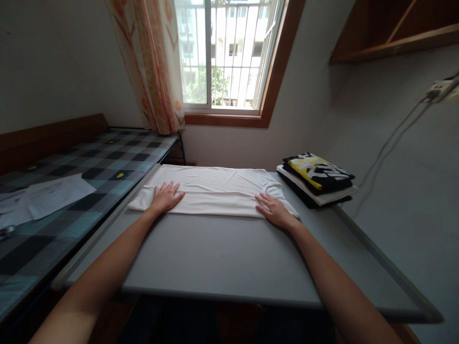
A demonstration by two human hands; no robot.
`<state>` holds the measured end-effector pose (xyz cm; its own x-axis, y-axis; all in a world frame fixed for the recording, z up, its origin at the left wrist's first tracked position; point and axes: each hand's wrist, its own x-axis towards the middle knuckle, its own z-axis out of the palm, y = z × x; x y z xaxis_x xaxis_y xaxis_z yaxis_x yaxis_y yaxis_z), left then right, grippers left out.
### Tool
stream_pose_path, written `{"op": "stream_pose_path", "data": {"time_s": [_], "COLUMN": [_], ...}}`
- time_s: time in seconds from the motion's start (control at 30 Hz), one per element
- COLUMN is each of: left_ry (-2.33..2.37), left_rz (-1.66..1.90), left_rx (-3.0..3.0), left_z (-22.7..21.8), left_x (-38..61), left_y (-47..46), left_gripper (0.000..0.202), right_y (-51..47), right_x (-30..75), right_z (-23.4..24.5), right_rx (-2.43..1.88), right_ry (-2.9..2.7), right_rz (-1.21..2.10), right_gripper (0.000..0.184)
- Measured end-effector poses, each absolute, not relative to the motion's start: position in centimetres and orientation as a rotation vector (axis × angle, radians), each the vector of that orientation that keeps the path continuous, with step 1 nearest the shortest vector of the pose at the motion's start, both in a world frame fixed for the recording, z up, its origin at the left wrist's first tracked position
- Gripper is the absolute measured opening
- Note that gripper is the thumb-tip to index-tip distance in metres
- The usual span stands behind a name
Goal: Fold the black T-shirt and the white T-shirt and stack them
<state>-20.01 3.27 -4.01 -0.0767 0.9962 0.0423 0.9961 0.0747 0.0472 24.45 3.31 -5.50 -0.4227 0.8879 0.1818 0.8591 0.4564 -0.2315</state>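
A white garment [218,191], probably a shirt, lies on the grey table [222,258] with its near part folded over in a long strip. My left hand [167,197] rests flat on the left part of the cloth, fingers spread. On the right part, my right hand [274,210] lies with its fingers stretched out over the folded strip, near what looks like a neckline or sleeve edge. Neither hand grips the fabric. Slight wrinkles run along the cloth between them.
A stack of folded clothes [317,179], black and yellow on top, sits at the table's back right. To the left is a bed with a checked cover [89,157] and papers [53,193]. A curtain [154,67] hangs by the barred window [233,57]. Cables [390,134] run down the right wall.
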Motion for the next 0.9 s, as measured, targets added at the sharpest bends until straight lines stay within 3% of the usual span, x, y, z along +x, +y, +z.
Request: {"op": "stream_pose_path", "data": {"time_s": [0.3,0.57,0.9], "left_ry": [2.284,2.460,2.569], "left_rz": [0.144,0.342,0.387], "left_rx": [2.127,2.131,2.096], "left_z": [-4.2,-2.4,-2.9], "left_x": [-20.2,-24.0,-25.9], "left_y": [3.4,3.2,3.5], "left_gripper": [0.070,0.034,0.029], "right_y": [3.3,4.1,4.7], "right_x": [24.4,29.1,30.7], "right_z": [-5.3,-4.4,-4.8], "right_rx": [-1.452,-1.798,-1.830], "right_ry": [-2.390,-1.943,-1.869], "right_rz": [0.121,-0.114,0.175], "right_gripper": [0.053,0.034,0.027]}}
